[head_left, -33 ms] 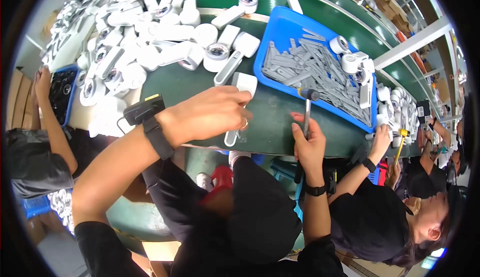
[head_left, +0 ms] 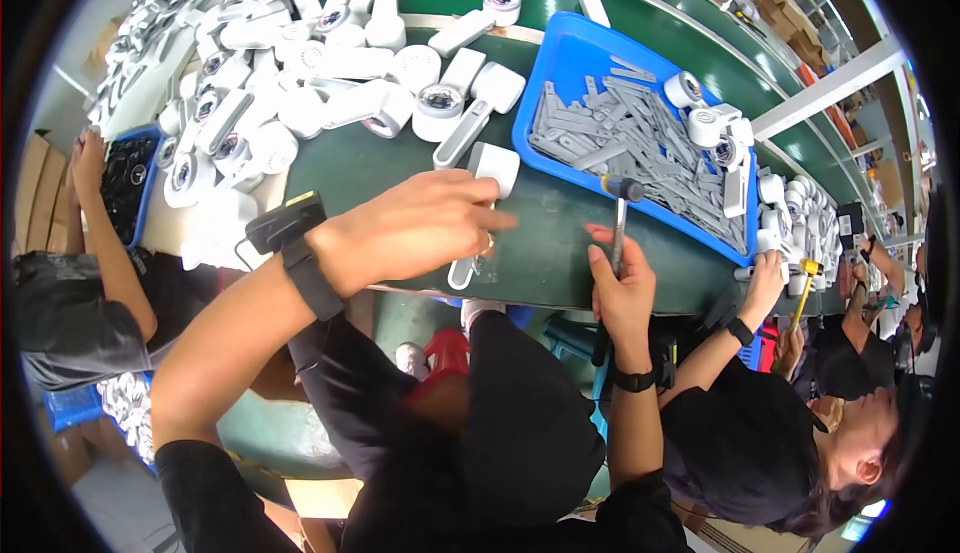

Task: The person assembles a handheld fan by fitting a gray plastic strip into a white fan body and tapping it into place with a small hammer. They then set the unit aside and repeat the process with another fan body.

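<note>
My left hand lies over a white device with a wide head, its fingers bent around the middle and one finger stretched to the right. The device's head shows beyond the hand, and a narrow end with a grey strip sticks out on the near side. The fingertips' contact is partly hidden. My right hand is closed round a small hammer, held upright with its dark, yellow-ended head near the front wall of a blue tray. Many grey strips lie in that tray.
A large heap of white round-headed devices covers the table's left and back. More white devices lie beyond the tray's right side. A co-worker's hand is close on the right; another person's arm is beside a dark-filled tray at left.
One finger of my left hand has stretched out to the right. My right hand and the hammer stay almost in place; the whole view has shifted slightly.
</note>
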### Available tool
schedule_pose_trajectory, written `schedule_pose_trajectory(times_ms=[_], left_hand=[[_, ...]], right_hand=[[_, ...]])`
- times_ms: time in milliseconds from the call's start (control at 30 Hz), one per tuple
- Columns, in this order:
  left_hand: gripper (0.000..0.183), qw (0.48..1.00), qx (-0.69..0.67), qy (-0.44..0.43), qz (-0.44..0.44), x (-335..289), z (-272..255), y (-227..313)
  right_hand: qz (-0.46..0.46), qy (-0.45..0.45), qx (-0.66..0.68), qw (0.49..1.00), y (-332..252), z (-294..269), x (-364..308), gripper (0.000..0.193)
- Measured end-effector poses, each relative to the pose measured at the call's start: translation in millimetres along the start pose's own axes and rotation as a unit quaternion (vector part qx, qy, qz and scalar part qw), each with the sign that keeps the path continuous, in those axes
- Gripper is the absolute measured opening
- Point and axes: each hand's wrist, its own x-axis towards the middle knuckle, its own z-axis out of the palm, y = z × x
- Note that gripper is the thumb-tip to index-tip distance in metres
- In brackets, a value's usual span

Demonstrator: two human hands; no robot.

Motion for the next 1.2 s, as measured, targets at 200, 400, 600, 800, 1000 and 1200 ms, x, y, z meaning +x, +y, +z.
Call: schedule_pose_trajectory(times_ms=[200,400,600,800,1000,1200], left_hand=[[0.049,0.908,0.057,0.277,-0.309,-43,37,74],[0.057,0.879,0.070,0.300,-0.364,-35,86,93],[0.044,0.899,0.001,0.280,-0.336,-72,64,48],[0.036,0.900,-0.109,0.298,-0.300,-76,63,28],[0.034,0.895,-0.128,0.338,-0.261,-57,77,17],[0.032,0.911,-0.086,0.321,-0.246,-55,76,12]], right_hand=[[-0.004,0.014,0.007,1.000,2,5,0,0.018],[0.005,0.008,-0.006,1.000,2,4,2,0.017],[-0.021,0.017,0.027,0.999,3,1,0,0.024],[-0.017,0.009,0.027,0.999,5,-1,1,0.029],[-0.030,0.010,0.040,0.999,13,-4,0,0.039],[0.020,-0.007,0.058,0.998,-22,4,-15,0.045]])
